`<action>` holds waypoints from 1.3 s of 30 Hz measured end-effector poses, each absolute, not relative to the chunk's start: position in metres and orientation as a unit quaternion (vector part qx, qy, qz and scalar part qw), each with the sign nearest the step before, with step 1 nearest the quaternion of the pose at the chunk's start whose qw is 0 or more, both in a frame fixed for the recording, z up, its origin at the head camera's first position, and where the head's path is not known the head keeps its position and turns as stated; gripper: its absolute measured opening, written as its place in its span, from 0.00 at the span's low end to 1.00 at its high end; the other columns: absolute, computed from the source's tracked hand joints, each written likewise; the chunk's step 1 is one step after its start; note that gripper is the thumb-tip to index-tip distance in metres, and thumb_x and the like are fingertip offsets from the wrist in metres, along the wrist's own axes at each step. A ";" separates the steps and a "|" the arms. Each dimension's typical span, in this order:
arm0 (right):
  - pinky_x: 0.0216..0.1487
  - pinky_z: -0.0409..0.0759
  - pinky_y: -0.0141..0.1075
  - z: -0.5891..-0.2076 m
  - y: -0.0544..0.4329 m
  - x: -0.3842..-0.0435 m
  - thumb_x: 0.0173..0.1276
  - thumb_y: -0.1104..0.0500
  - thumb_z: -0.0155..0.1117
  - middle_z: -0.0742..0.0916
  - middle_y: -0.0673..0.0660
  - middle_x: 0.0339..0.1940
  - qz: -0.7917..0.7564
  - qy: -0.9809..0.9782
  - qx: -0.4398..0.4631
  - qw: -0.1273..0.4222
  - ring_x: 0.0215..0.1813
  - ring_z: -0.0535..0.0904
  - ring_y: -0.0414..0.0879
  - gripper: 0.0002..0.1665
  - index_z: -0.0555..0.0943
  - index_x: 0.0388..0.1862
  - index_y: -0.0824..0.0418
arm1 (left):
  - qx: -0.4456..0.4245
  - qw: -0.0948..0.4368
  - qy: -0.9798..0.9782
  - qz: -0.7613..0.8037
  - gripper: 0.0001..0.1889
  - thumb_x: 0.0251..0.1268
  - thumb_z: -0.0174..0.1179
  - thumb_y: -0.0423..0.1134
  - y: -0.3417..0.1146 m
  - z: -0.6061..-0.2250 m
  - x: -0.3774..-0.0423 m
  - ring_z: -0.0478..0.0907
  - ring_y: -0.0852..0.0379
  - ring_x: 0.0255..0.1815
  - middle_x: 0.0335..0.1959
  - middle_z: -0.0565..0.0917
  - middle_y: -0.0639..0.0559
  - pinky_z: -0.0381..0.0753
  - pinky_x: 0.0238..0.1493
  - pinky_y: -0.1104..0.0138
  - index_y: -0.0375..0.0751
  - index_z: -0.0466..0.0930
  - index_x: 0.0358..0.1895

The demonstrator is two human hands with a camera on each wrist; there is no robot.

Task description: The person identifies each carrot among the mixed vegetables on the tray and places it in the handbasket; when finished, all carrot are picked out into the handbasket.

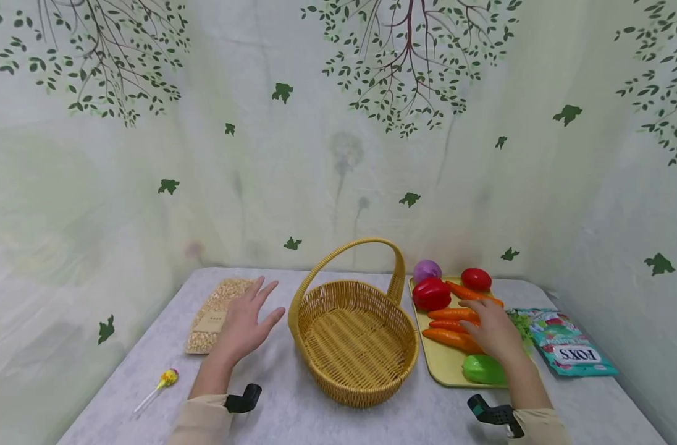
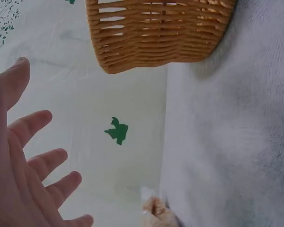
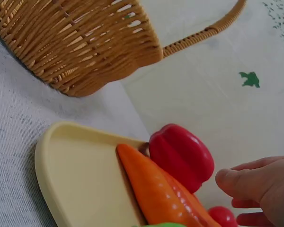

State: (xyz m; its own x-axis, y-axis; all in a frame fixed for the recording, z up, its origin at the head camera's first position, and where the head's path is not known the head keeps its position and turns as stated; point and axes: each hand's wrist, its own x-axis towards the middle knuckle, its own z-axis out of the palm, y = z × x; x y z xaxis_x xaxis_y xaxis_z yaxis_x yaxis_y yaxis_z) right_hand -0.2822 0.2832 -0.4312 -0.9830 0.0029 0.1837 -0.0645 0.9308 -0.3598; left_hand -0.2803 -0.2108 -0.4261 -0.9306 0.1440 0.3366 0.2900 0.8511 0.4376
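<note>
My left hand (image 1: 243,329) is raised with spread fingers and holds nothing. It is nearest to a clear bag of pale kernels or beans (image 1: 210,324), which it partly covers in the head view. Over the right side of a yellow tray (image 1: 445,372) hovers my right hand (image 1: 495,330), its fingers loosely bent and nothing in them. Below it lie several orange carrots (image 1: 448,339), partly hidden by the hand. The tray also bears a red bell pepper (image 1: 431,293), a red tomato-like vegetable (image 1: 476,279) and a green pepper-like vegetable (image 1: 483,369). A purple onion-like ball (image 1: 427,270) sits at its back corner.
Between the hands stands a woven basket (image 1: 355,395) with a tall arched handle (image 1: 366,241). A teal FOX'S bag (image 1: 574,346) lies right of the tray. At the left front is a yellow lollipop (image 1: 168,377). A leaf-printed cloth (image 1: 338,185) hangs behind the table.
</note>
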 end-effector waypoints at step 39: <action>0.65 0.66 0.69 -0.444 0.330 -0.283 0.77 0.54 0.55 0.72 0.76 0.69 0.255 -0.967 -0.015 -0.024 0.65 0.68 0.73 0.26 0.72 0.69 0.64 | -0.081 0.021 -0.774 -0.627 0.24 0.77 0.52 0.40 -0.164 -0.479 -0.298 0.58 0.42 0.79 0.75 0.68 0.41 0.55 0.77 0.45 0.42 0.68 0.72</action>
State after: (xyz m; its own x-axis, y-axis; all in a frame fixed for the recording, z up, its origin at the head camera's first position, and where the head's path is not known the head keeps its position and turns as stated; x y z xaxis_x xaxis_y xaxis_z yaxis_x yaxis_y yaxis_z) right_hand -0.2832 0.3300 -0.4443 -0.9984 0.0167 -0.0534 0.0408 0.8696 -0.4920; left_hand -0.2977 -0.1641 -0.4789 -0.9858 0.0994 0.1352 0.1529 0.2002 0.9678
